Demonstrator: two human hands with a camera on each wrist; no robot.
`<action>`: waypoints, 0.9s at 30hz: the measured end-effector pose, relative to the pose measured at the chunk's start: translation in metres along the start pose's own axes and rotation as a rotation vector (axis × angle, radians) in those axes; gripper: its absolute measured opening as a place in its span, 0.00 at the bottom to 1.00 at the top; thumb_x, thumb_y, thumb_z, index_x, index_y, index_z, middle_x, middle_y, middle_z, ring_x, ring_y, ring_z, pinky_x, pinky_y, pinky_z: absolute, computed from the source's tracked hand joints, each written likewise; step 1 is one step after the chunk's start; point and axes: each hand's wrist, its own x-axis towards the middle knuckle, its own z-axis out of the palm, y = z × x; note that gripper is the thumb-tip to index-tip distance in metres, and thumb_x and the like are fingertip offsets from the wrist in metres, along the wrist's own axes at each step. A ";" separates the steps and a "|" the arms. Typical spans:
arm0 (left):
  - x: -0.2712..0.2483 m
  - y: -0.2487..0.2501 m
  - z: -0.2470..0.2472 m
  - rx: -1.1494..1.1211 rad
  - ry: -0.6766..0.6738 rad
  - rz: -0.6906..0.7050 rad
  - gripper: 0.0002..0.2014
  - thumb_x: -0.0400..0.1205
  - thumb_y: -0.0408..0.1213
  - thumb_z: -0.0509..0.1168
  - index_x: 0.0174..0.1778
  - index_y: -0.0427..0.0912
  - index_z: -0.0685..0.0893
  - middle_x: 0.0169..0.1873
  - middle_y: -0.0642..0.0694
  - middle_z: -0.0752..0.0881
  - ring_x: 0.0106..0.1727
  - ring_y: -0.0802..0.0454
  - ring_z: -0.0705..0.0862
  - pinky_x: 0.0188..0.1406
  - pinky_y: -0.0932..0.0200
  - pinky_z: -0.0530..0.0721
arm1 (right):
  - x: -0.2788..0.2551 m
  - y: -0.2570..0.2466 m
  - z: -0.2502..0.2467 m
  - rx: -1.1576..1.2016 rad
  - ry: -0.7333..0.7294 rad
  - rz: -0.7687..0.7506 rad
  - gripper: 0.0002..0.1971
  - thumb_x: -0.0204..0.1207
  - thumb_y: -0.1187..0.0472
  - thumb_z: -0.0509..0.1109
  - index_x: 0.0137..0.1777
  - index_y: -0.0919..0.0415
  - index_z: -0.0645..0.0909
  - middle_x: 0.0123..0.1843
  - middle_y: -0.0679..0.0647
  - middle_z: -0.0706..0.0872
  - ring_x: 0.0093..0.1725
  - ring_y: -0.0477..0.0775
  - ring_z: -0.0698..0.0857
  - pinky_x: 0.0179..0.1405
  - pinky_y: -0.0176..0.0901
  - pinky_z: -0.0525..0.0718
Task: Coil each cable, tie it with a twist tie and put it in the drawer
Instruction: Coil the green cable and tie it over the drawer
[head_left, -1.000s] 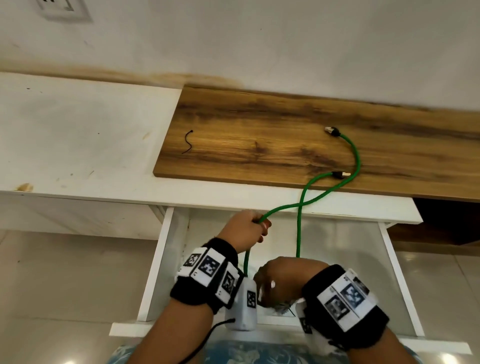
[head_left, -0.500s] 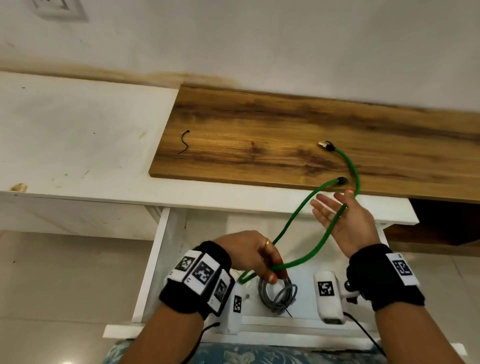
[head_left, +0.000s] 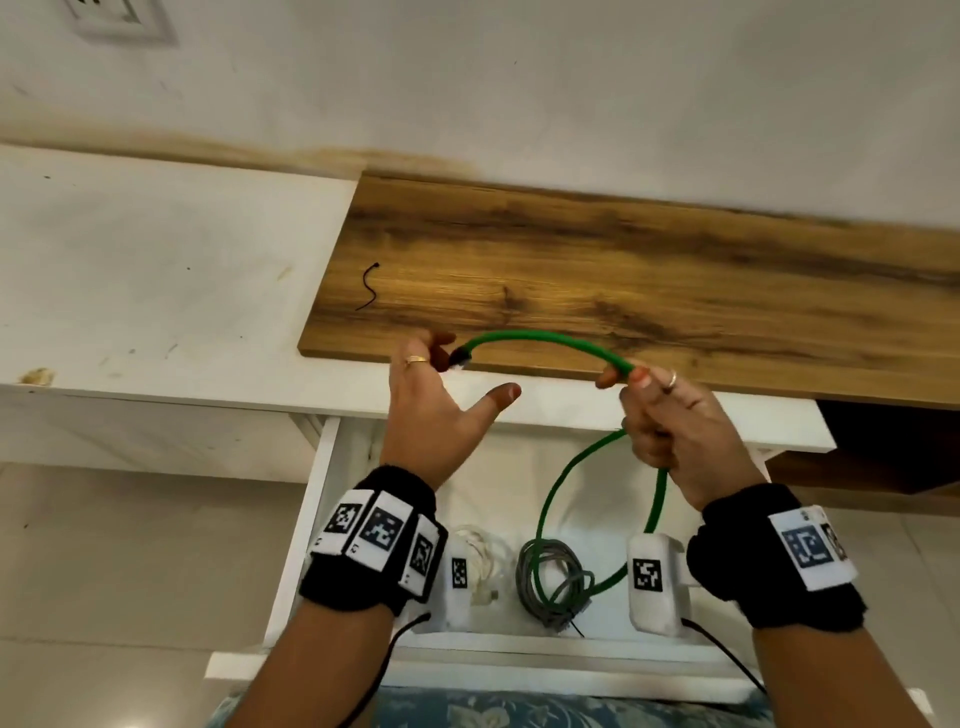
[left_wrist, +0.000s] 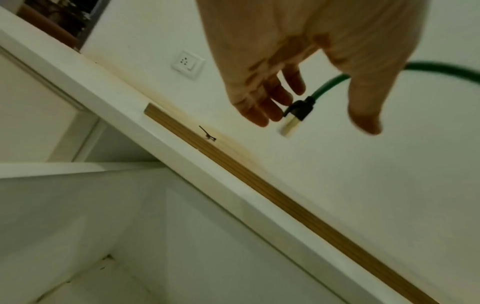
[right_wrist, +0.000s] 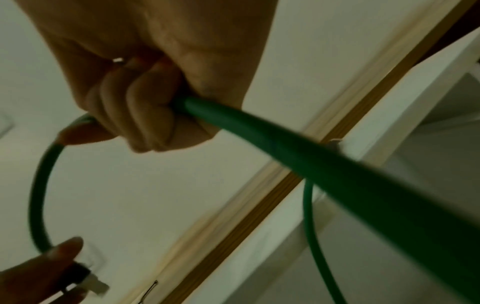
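A green cable (head_left: 545, 340) arches in the air between my hands in front of the wood board (head_left: 675, 280). My right hand (head_left: 670, 421) grips it in a fist, clearly seen in the right wrist view (right_wrist: 145, 92), and more green cable (head_left: 548, 499) hangs below in a loop over the open drawer (head_left: 322, 499). My left hand (head_left: 436, 410) is spread, thumb apart, its fingertips (left_wrist: 270, 111) touching the cable's black plug (left_wrist: 298, 111). A black twist tie (head_left: 369, 286) lies on the board's left end.
Inside the drawer lie a coiled grey cable (head_left: 550, 582) and a white cable (head_left: 480, 561). The white cabinet top (head_left: 156, 270) extends left of the board. A wall socket (left_wrist: 187, 63) is on the wall behind.
The cable has come off the board into the air. My right hand went from open under it to a fist around it. My left hand let go low down and rose to the plug.
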 end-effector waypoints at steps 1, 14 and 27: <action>0.000 -0.002 -0.003 -0.047 -0.025 0.009 0.36 0.68 0.50 0.78 0.67 0.45 0.69 0.63 0.49 0.74 0.64 0.53 0.74 0.63 0.60 0.74 | 0.000 -0.001 0.002 -0.016 -0.076 0.018 0.16 0.71 0.40 0.69 0.45 0.52 0.86 0.25 0.42 0.62 0.20 0.40 0.57 0.17 0.27 0.56; 0.004 0.022 -0.035 -1.268 -0.392 -0.349 0.24 0.81 0.52 0.54 0.46 0.39 0.90 0.14 0.55 0.63 0.14 0.63 0.55 0.11 0.69 0.57 | 0.006 0.028 -0.004 -0.508 -0.056 0.051 0.13 0.74 0.47 0.71 0.51 0.54 0.83 0.27 0.46 0.77 0.27 0.45 0.75 0.27 0.37 0.75; 0.015 0.007 -0.055 -1.258 0.077 -0.278 0.14 0.88 0.50 0.49 0.58 0.57 0.79 0.52 0.54 0.90 0.16 0.62 0.66 0.15 0.72 0.63 | 0.004 0.013 0.012 -1.043 -0.213 -0.051 0.09 0.83 0.60 0.62 0.59 0.47 0.77 0.25 0.43 0.76 0.29 0.38 0.76 0.31 0.28 0.70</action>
